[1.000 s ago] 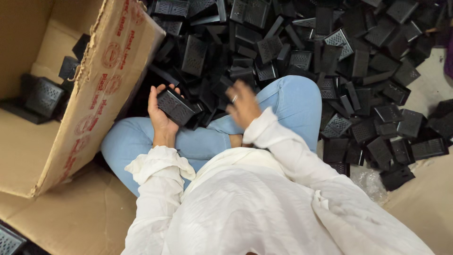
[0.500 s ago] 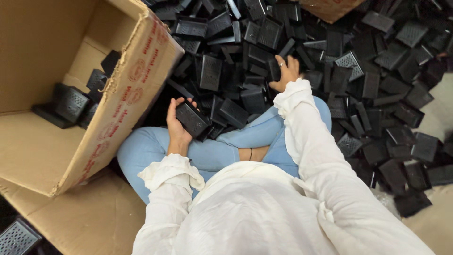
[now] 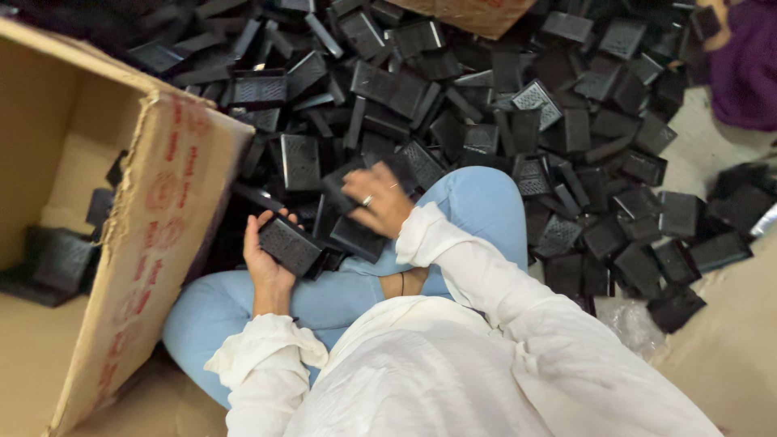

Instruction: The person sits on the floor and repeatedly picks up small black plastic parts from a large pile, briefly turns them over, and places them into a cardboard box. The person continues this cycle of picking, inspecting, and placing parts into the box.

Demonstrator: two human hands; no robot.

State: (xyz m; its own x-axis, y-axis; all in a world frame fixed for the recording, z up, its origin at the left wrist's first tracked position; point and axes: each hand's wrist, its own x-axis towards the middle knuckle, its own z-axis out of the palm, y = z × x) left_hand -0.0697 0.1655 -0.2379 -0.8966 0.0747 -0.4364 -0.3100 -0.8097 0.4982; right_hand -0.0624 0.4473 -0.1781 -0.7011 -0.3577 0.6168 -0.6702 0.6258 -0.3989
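Black grille-faced part (image 3: 289, 244) clasped in left hand (image 3: 265, 263), long axis slanting down-right; right hand (image 3: 380, 198) blurred over another black piece (image 3: 356, 237), grip indiscernible.

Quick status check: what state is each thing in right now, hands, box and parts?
left hand: shut on one black grille part
right hand: blurred, on black parts at the pile's near edge; grip unclear
cardboard box: open, a few black parts inside
pile of black parts: loose, jumbled on the floor

A workshop floor; heaped black plastic parts (image 3: 502, 105) beside an open cardboard carton (image 3: 162, 243).
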